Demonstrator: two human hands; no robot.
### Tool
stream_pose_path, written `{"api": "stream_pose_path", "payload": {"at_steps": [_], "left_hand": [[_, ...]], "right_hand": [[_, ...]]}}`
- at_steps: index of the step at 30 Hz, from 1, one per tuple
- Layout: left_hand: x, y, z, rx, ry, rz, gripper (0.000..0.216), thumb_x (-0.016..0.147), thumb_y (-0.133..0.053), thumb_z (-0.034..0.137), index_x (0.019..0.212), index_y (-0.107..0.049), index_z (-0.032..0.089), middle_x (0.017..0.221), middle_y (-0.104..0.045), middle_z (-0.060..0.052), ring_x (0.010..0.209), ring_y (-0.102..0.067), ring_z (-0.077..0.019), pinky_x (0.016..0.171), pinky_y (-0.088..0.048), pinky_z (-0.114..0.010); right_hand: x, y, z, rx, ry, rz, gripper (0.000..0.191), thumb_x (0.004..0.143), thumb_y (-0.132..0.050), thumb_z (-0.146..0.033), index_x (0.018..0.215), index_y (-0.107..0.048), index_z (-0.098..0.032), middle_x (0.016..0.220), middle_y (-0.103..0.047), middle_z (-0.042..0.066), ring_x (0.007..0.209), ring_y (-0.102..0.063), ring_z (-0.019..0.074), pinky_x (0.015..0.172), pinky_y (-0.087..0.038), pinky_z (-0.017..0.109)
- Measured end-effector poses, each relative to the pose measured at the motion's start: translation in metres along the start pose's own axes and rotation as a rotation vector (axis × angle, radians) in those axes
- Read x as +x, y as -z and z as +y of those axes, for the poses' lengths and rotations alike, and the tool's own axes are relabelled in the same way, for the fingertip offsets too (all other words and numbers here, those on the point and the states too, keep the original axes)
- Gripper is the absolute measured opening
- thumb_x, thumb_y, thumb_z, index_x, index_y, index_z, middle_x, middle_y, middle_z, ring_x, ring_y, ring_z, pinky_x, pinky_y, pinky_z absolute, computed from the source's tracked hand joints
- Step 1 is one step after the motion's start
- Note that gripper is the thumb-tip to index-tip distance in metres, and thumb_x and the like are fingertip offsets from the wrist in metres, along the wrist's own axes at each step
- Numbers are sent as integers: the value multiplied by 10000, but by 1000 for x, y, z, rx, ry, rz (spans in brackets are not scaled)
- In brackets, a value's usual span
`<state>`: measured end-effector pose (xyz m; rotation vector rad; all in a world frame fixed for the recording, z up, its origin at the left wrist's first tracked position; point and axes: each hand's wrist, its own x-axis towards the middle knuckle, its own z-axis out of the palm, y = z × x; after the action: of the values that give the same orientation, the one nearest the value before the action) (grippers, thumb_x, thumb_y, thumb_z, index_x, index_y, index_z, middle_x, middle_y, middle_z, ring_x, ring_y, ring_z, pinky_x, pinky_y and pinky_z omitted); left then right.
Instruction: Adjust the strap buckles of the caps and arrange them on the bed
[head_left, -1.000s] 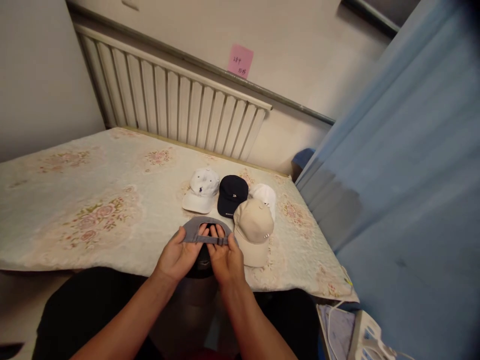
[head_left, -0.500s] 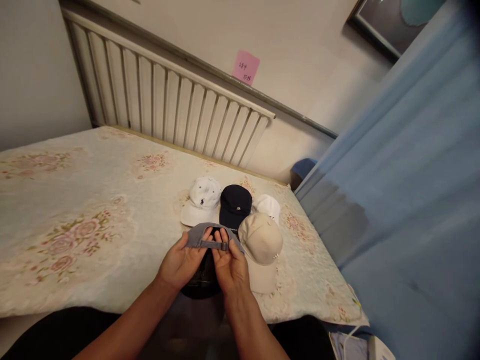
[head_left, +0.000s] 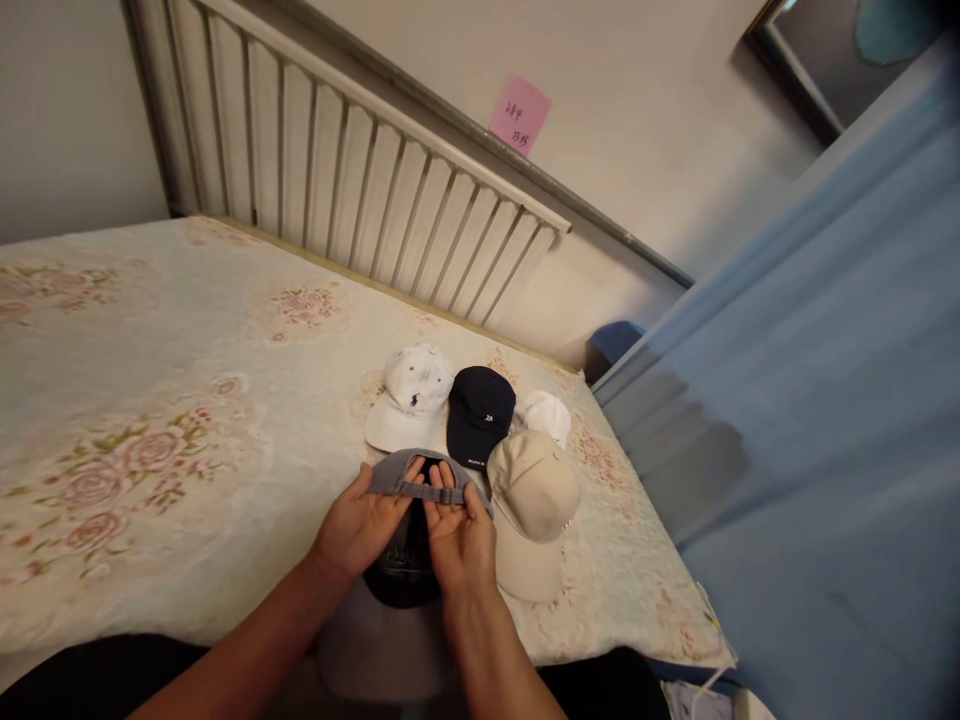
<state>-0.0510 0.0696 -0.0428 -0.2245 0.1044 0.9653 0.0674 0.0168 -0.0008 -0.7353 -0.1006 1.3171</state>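
Observation:
A grey baseball cap (head_left: 391,472) is held between both of my hands, its back strap and opening facing up and its brim toward me. My left hand (head_left: 365,522) grips the left side of its rear edge, with the thumb outside and the fingers inside. On the other side, my right hand (head_left: 459,530) holds it the same way near the strap buckle. Past the hands lie a white cap (head_left: 415,395) with a small dark logo and a navy cap (head_left: 480,412). A beige cap (head_left: 534,490) rests just right of my right hand, partly covering another white cap (head_left: 547,415).
The caps lie on a bed (head_left: 247,480) with a floral cover. Behind it stands a white radiator (head_left: 360,170) against the wall, with a pink note (head_left: 520,115) above. A blue curtain (head_left: 825,420) hangs on the right. A blue object (head_left: 615,342) sits at the far corner.
My view has shifted and tilted slightly, so the caps on the bed appear a little farther right. The grey cap stays in both hands, with more of its brim showing below.

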Motion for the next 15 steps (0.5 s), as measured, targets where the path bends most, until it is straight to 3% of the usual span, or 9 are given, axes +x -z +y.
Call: {"api": "stream_pose_path", "payload": {"at_steps": [8, 15], "left_hand": [[2, 4, 0, 19, -8, -22, 624, 957, -352, 371, 1462, -212, 31, 1344, -506, -253, 1260, -477, -297, 951, -518, -421], [1, 6, -2, 35, -23, -36, 625, 954, -365, 382, 1471, -201, 70, 1365, -496, -227, 1253, -488, -289, 977, -498, -438]], "right_hand": [[7, -2, 4, -4, -26, -6, 203, 889, -487, -198, 993, -640, -115, 1191, -660, 124, 1129, -614, 178, 1021, -450, 362], [10, 0, -1, -12, -11, 39, 266, 937, -408, -223, 947, -642, -96, 1119, -692, 126, 1092, -636, 181, 991, -477, 362]]}}
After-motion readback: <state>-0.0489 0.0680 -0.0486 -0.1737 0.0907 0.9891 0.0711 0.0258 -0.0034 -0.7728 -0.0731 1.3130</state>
